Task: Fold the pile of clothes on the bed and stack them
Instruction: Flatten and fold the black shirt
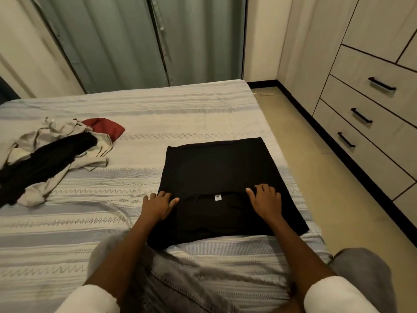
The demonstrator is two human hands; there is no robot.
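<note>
Left hand [159, 205] and right hand [264, 199] rest flat, fingers spread, on the black shirt [216, 172] near its collar. Risk: uneven lifting could skew the next fold, and the shirt's right edge lies near the bed [135, 105] edge.

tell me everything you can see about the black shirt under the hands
The black fabric shirt lies flat on the striped bedspread, near the bed's right edge, folded into a rough rectangle with no sleeves showing. A small white XL size tag faces up at the neckline. The left hand and right hand rest on it beside the neckline. It looks smooth, soft and matte.
</note>
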